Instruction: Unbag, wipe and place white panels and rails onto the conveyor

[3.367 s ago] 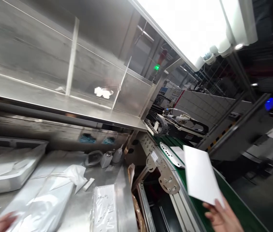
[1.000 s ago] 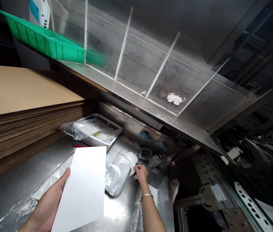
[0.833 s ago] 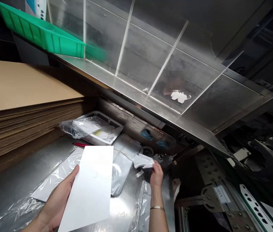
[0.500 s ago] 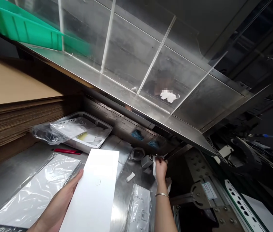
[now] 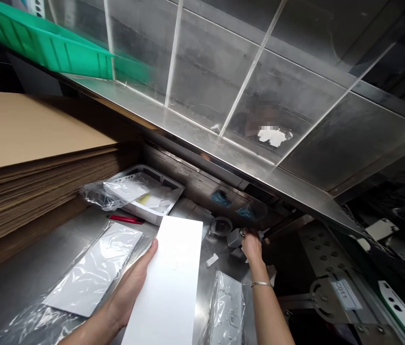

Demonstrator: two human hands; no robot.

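Head view: the left hand (image 5: 132, 287) has its grip closed on the white panel (image 5: 168, 282), thumb along the panel's near-left edge. From the panel, the right hand (image 5: 252, 244) is at 2 o'clock, fingers curled beside a square bottle (image 5: 235, 237); what its grip holds, if anything, cannot be told. A small white block (image 5: 211, 260) lies on the tabletop (image 5: 80, 235) at 2 o'clock, a bagged cut-out plate (image 5: 227, 306) at 4. At 9 lies a bagged white sheet (image 5: 96, 268), at 11 a red tool (image 5: 126, 219), near 12 a grey tray (image 5: 174, 197).
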